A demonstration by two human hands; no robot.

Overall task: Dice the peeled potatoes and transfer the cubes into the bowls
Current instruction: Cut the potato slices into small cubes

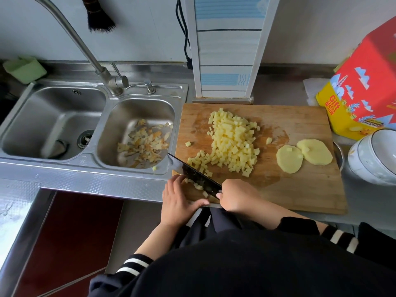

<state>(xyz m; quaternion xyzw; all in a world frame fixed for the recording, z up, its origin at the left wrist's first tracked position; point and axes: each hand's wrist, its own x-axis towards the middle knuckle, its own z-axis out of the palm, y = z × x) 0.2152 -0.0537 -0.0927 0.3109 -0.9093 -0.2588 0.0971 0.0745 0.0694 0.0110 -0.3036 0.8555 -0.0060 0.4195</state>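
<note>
- Your right hand is gripping the knife at its handle, at 6 o'clock on the board, with the blade running toward 10 o'clock.
- Your left hand is curling its fingers over a few potato pieces beside the blade, pinning them down; what is lying under the fingers is hidden.
- The cubes are sitting in a loose heap at the board's centre, trailing toward 7 o'clock, with strays at 9 and 3 o'clock.
- Two slices are lying flat and overlapping at 3 o'clock on the board, not yet diced.
- The cubes are probably light, wet and slippery, rolling easily; scooping them on the flat of the blade with a cupped hand should be serving better than pinching.
- The slices are likely stiff but slick, so you would be pressing from above with fingertips tucked back.
- The bowls are standing on the tabletop at 3 o'clock, just off the board and cut by the frame edge; how many are stacked is hard to tell.
- Peels are lying in the sink at 9 o'clock.
</note>
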